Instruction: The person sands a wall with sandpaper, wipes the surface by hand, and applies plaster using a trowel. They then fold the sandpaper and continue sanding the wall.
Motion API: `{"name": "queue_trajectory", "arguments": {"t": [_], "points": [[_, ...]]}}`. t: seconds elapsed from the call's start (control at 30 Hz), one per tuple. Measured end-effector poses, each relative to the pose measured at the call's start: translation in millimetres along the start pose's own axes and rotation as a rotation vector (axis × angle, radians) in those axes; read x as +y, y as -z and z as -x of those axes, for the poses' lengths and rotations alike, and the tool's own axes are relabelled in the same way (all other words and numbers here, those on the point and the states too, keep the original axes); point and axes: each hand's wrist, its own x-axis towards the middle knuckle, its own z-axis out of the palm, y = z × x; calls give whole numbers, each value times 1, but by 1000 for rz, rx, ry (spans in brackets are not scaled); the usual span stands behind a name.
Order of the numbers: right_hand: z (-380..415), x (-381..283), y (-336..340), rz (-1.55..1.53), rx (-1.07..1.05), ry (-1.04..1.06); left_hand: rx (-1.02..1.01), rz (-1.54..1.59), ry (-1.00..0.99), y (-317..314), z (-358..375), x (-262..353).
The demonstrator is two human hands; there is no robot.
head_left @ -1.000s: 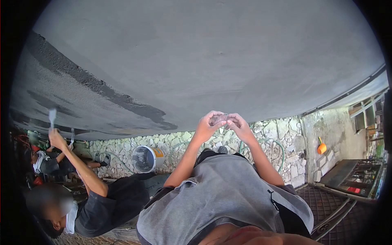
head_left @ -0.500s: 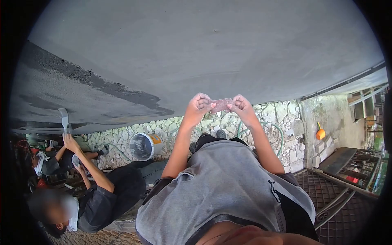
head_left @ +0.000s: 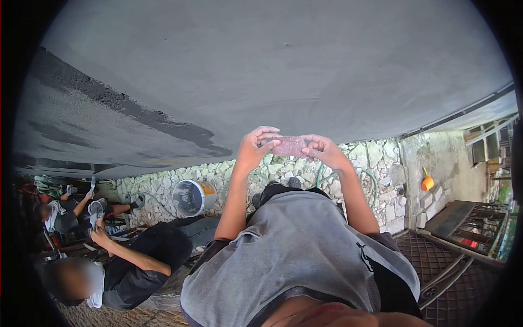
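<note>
A small dusty reddish-brown piece of sandpaper (head_left: 289, 146) is stretched between my two hands, in front of the grey plastered wall (head_left: 305, 71). My left hand (head_left: 258, 146) pinches its left end between thumb and fingers. At the opposite end, my right hand (head_left: 326, 151) grips it the same way. Pale dust coats the fingers of both hands. The sheet is held fairly flat, with its broad face toward me and apart from the wall as far as I can see.
Rubble stones (head_left: 357, 154) cover the ground by the wall, with a green hose (head_left: 375, 182) across them. A white bucket (head_left: 194, 197) stands left. A co-worker (head_left: 136, 267) handles tools nearby, another person beyond. An orange dipper (head_left: 427, 182) and a metal gate (head_left: 436, 272) are right.
The sandpaper has turned from a curved, tilted position to a flatter one facing me, and my hands shifted slightly. The nearer co-worker's arms have come down from the wall.
</note>
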Motion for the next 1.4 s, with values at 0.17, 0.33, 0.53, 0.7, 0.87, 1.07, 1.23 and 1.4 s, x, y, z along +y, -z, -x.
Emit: {"name": "queue_trajectory", "arguments": {"t": [0.17, 0.33, 0.53, 0.7, 0.87, 1.07, 1.23, 1.4], "points": [[1, 16, 2, -64, 26, -40, -58, 281, 44, -10, -2, -8], [5, 15, 5, -19, 164, 19, -135, 382, 204, -25, -7, -29], [12, 14, 10, -38, 249, 45, 8, 308, 76, -35, -12, -31], [15, 13, 11, -171, 286, 120, 73, 280, -14, -36, -17, -19], [18, 7, 8, -287, 303, 196, -23, 334, -44, -30, -24, -20], [18, 11, 7, -389, 292, 212, -33, 352, -12, -31, -21, -11], [49, -52, 13, -112, 648, 451, 41, 239, 42, -23, -20, -8], [138, -174, 43, 394, 1448, 1487, 84, 213, 33, -16, -19, -25]]}}
